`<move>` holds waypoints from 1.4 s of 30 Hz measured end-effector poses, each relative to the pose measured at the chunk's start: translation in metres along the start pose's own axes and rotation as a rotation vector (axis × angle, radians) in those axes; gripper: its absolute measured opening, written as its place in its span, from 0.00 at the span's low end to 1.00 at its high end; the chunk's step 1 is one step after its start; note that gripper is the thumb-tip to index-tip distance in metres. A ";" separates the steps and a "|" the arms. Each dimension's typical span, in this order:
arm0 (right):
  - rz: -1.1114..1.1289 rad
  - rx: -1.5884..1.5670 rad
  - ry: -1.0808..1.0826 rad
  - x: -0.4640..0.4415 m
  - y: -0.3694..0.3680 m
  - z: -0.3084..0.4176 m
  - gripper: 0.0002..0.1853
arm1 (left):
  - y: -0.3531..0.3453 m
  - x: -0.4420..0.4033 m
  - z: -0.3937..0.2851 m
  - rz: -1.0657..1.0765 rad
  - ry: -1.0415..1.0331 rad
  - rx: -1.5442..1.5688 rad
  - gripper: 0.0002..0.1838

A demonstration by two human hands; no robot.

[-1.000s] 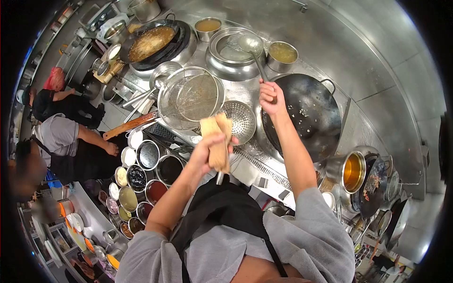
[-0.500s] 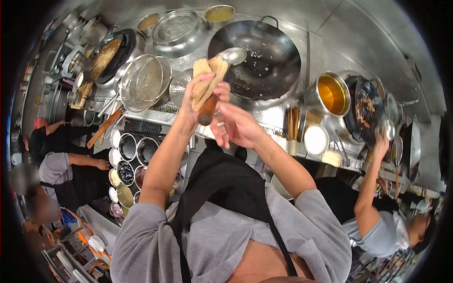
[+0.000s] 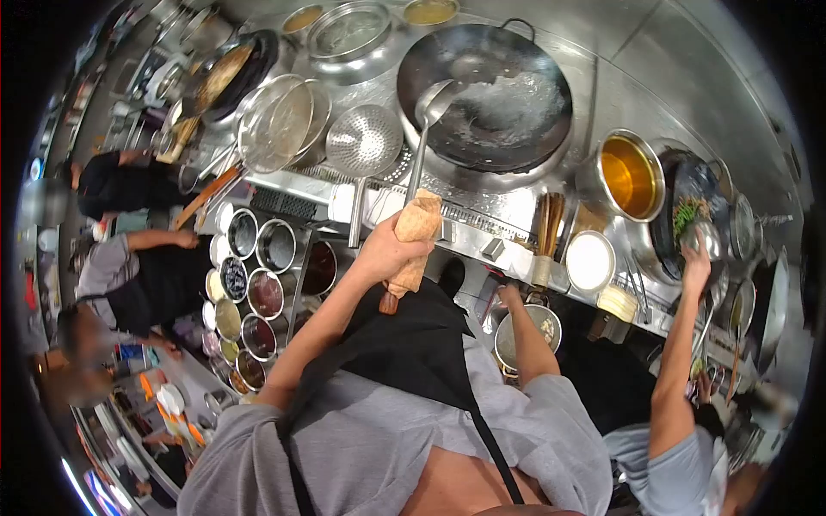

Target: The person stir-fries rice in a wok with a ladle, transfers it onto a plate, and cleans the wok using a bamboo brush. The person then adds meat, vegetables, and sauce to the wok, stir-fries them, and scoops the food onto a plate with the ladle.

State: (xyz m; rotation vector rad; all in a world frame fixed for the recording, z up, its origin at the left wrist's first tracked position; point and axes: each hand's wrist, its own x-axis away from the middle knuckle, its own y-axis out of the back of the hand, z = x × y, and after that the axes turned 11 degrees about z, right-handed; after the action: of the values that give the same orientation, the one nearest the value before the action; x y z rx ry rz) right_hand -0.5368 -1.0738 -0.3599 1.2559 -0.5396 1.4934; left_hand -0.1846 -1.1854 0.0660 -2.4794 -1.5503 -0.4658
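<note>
My left hand (image 3: 389, 254) is closed around a tan cloth (image 3: 418, 220) wrapped on the handle of a ladle (image 3: 421, 150); the wooden handle end sticks out below. The ladle's bowl is at the left side of a large black wok (image 3: 490, 138), which holds whitish, watery liquid. My right hand (image 3: 509, 297) is low at the counter's front edge, just above a pot (image 3: 545, 322) with pale contents. Its fingers are too small and dark to make out. A perforated skimmer (image 3: 365, 140) lies left of the ladle.
Wire strainers (image 3: 277, 125) sit at left, above several sauce containers (image 3: 262, 292). Right of the wok are a pot of amber oil (image 3: 632, 176), a bamboo brush (image 3: 549, 232) and a white bowl (image 3: 590, 261). A co-worker's arm (image 3: 680, 370) reaches toward another wok; other people stand at left.
My right hand has moved away from the wrapped handle, down to the counter's front edge. My left hand keeps the ladle, now turned more upright in view. Watery liquid now shows in the wok.
</note>
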 end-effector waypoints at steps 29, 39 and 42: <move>0.399 -0.539 0.782 0.372 0.026 0.319 0.17 | 0.091 -0.033 -0.002 -0.072 -0.438 0.736 0.32; 0.626 -0.641 0.891 0.309 0.029 0.569 0.15 | 0.147 -0.046 0.182 -0.116 0.325 0.949 0.23; 0.374 -0.473 0.860 0.271 -0.001 0.640 0.11 | 0.129 -0.050 0.163 -0.116 0.224 0.956 0.24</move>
State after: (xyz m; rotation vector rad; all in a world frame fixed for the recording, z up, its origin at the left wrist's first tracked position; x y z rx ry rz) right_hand -0.2372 -1.4959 0.1038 0.0906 -0.5027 1.8885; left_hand -0.0618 -1.2336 -0.1023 -1.5579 -1.3671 0.0160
